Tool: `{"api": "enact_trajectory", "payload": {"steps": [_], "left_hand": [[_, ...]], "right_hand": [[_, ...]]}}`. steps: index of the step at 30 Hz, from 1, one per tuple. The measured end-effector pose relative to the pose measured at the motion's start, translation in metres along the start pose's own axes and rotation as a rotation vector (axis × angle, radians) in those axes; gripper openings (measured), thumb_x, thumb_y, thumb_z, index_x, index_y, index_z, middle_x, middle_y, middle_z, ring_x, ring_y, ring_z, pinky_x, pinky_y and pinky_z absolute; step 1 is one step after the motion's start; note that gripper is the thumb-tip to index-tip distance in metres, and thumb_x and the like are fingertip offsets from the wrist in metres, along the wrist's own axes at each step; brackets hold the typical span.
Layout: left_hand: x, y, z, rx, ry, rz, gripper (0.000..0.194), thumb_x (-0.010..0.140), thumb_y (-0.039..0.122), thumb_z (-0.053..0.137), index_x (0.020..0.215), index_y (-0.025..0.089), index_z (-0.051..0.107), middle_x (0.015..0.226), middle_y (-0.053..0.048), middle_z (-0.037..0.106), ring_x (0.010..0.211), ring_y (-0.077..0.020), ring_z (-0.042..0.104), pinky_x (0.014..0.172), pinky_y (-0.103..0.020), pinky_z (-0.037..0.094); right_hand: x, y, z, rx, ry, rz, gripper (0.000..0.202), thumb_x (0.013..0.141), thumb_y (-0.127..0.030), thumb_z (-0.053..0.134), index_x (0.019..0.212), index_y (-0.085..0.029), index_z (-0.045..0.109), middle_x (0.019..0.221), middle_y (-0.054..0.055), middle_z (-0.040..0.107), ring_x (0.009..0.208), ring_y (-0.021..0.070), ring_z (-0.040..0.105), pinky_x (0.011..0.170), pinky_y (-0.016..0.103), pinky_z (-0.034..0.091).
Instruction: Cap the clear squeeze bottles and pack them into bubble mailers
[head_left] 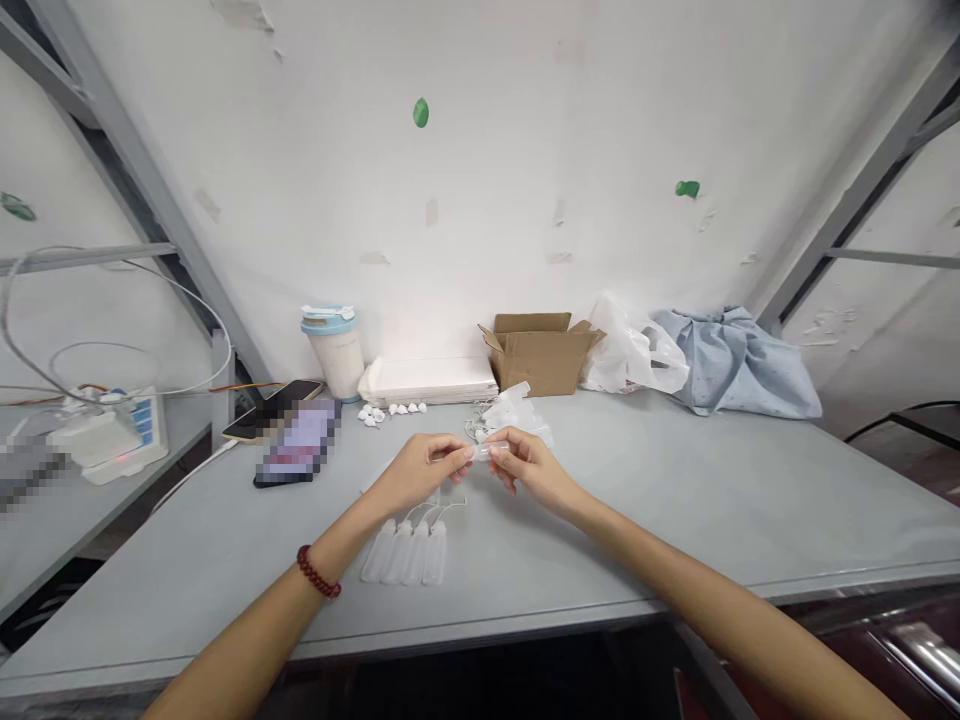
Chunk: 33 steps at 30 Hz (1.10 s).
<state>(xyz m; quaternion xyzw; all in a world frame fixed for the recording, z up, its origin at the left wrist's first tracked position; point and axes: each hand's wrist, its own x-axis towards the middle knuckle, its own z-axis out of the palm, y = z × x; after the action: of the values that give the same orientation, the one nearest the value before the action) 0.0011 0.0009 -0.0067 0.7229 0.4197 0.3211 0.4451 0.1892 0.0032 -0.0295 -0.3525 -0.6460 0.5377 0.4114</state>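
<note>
My left hand (429,468) and my right hand (534,465) meet over the middle of the table. Between their fingertips they pinch a small translucent plastic bottle (491,451), held sideways; its left end is hidden by the left fingers. Just in front of my left hand, several similar bottles (413,556) lie side by side, with thin strings or tails at their tops. Behind my hands is a loose pile of clear plastic bottles (516,408). Small white caps (407,408) sit in a row and a little heap farther left.
Along the wall stand a cup with a blue lid (335,350), a flat white package (435,378), an open cardboard box (541,358), a white plastic bag (630,355) and blue cloth (739,365). Two phones (300,440) lie left, near a power strip (124,440).
</note>
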Motion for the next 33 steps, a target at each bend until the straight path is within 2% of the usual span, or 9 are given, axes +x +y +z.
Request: {"api": "enact_trajectory", "payload": {"steps": [4, 8, 11, 15, 19, 24, 30, 33], "left_hand": [[0.0, 0.0, 0.0, -0.054, -0.066, -0.071, 0.039, 0.08, 0.048, 0.048, 0.067, 0.013, 0.06, 0.066, -0.003, 0.062, 0.056, -0.0131, 0.058, 0.057, -0.026, 0.047], [-0.003, 0.004, 0.001, -0.013, -0.095, -0.024, 0.039, 0.083, 0.045, 0.045, 0.064, 0.014, 0.058, 0.058, -0.001, 0.057, 0.054, -0.0121, 0.056, 0.056, -0.024, 0.044], [-0.006, 0.005, 0.003, 0.149, -0.066, 0.075, 0.034, 0.086, 0.038, 0.043, 0.065, 0.014, 0.057, 0.06, 0.0, 0.056, 0.058, -0.0116, 0.053, 0.056, -0.022, 0.04], [-0.007, 0.001, 0.008, 0.465, 0.045, 0.322, 0.029, 0.087, 0.027, 0.041, 0.062, 0.015, 0.053, 0.061, 0.001, 0.05, 0.057, -0.0103, 0.044, 0.056, -0.022, 0.035], [-0.007, -0.005, 0.011, 0.574, 0.089, 0.455, 0.024, 0.087, 0.024, 0.041, 0.07, 0.015, 0.055, 0.065, -0.001, 0.051, 0.059, -0.0109, 0.042, 0.057, -0.023, 0.035], [-0.006, 0.0, 0.01, 0.471, 0.089, 0.362, 0.021, 0.084, 0.025, 0.047, 0.068, 0.015, 0.057, 0.063, 0.001, 0.052, 0.059, -0.0103, 0.045, 0.058, -0.021, 0.036], [-0.005, 0.006, 0.004, 0.245, 0.015, 0.111, 0.034, 0.086, 0.038, 0.042, 0.069, 0.015, 0.06, 0.064, 0.0, 0.059, 0.06, -0.0116, 0.054, 0.057, -0.021, 0.041], [-0.006, 0.006, 0.004, 0.155, -0.02, 0.05, 0.037, 0.085, 0.042, 0.042, 0.067, 0.015, 0.059, 0.063, -0.001, 0.06, 0.058, -0.0118, 0.056, 0.057, -0.021, 0.043]], "right_hand": [[0.0, 0.0, -0.001, 0.011, 0.004, -0.041, 0.035, 0.076, -0.045, 0.057, 0.094, -0.015, 0.051, 0.065, -0.003, 0.052, 0.046, 0.0068, 0.044, 0.043, 0.022, 0.038], [-0.002, -0.002, -0.001, -0.042, -0.021, -0.066, 0.033, 0.079, -0.044, 0.053, 0.094, -0.015, 0.051, 0.059, -0.005, 0.049, 0.043, 0.0059, 0.041, 0.043, 0.021, 0.034], [-0.003, -0.001, -0.001, -0.076, -0.001, -0.055, 0.032, 0.081, -0.045, 0.049, 0.091, -0.015, 0.051, 0.047, -0.009, 0.039, 0.039, 0.0057, 0.035, 0.041, 0.021, 0.029], [-0.001, 0.001, -0.001, -0.005, 0.024, 0.023, 0.034, 0.078, -0.052, 0.05, 0.078, -0.017, 0.047, 0.045, -0.011, 0.032, 0.037, 0.0051, 0.028, 0.036, 0.02, 0.027], [0.0, 0.0, 0.0, 0.088, 0.022, 0.124, 0.038, 0.076, -0.053, 0.052, 0.066, -0.02, 0.038, 0.047, -0.011, 0.03, 0.036, 0.0037, 0.025, 0.033, 0.019, 0.026], [-0.001, -0.003, 0.001, 0.147, -0.011, 0.112, 0.037, 0.077, -0.052, 0.053, 0.066, -0.019, 0.04, 0.052, -0.008, 0.037, 0.038, 0.0039, 0.032, 0.036, 0.019, 0.031], [-0.003, -0.003, 0.003, 0.075, -0.005, -0.03, 0.035, 0.077, -0.049, 0.055, 0.088, -0.016, 0.051, 0.059, -0.005, 0.048, 0.043, 0.0067, 0.042, 0.041, 0.022, 0.037], [-0.004, -0.005, 0.003, 0.007, 0.015, -0.06, 0.035, 0.077, -0.046, 0.056, 0.094, -0.015, 0.052, 0.062, -0.004, 0.052, 0.046, 0.0068, 0.044, 0.043, 0.022, 0.037]]}}
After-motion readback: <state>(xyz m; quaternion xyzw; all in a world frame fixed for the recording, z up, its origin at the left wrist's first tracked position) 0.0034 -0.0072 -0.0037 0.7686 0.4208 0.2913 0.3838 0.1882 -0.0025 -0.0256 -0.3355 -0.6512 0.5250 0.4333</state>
